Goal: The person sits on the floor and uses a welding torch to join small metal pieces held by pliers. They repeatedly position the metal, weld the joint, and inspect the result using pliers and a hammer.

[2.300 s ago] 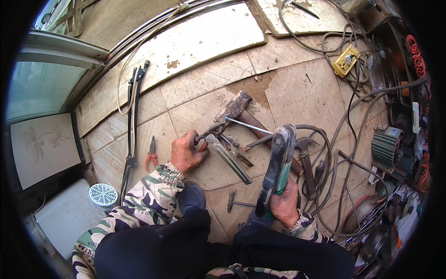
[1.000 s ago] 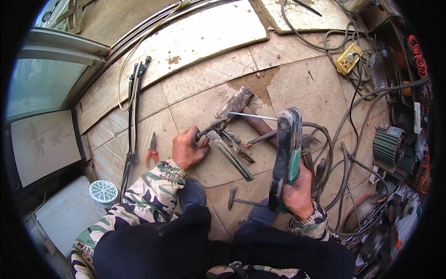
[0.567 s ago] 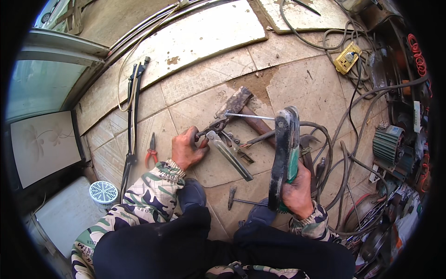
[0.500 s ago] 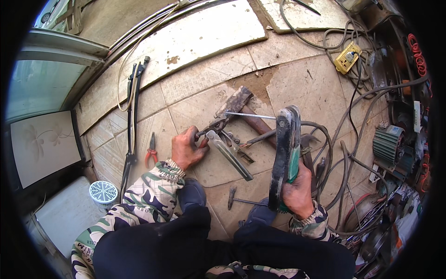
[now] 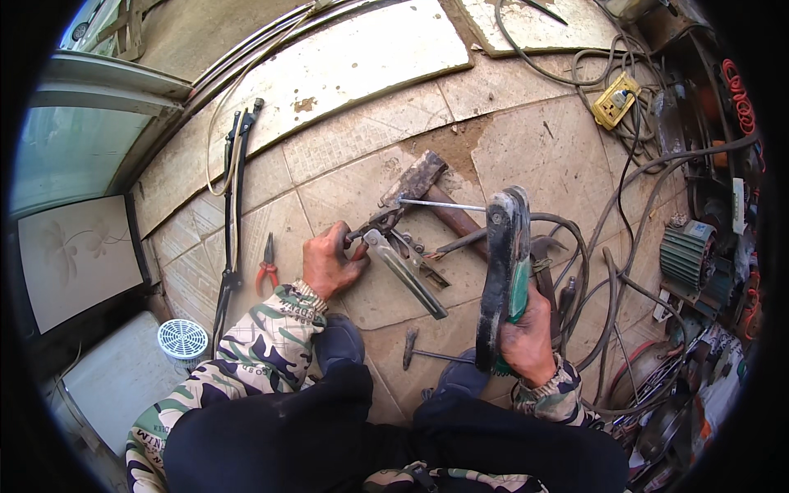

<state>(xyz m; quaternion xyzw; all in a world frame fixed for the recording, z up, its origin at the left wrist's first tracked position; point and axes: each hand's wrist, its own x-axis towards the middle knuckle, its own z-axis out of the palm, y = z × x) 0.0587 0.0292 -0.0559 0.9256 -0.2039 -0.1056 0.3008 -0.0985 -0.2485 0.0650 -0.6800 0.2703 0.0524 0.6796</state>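
Observation:
My left hand (image 5: 330,261) is closed around the end of a dark metal piece (image 5: 380,222) that reaches up to the head of a hammer (image 5: 417,177) lying on the floor. Beside my fingers a hinged metal bracket (image 5: 407,273) with a long channel-shaped arm slants down to the right. My right hand (image 5: 528,338) grips the green handle of a black and green handheld welder (image 5: 498,275). From its top a thin grey welding rod (image 5: 444,203) points left, its tip close to the hammer head and the dark piece. What the left fingertips pinch is partly hidden.
Red-handled pliers (image 5: 267,267) and a long black folding frame (image 5: 233,205) lie left, near a white-lidded tub (image 5: 182,338). A small T-shaped hammer (image 5: 411,349) rests between my feet. Cables, a yellow socket box (image 5: 615,101) and a green motor (image 5: 687,255) crowd the right.

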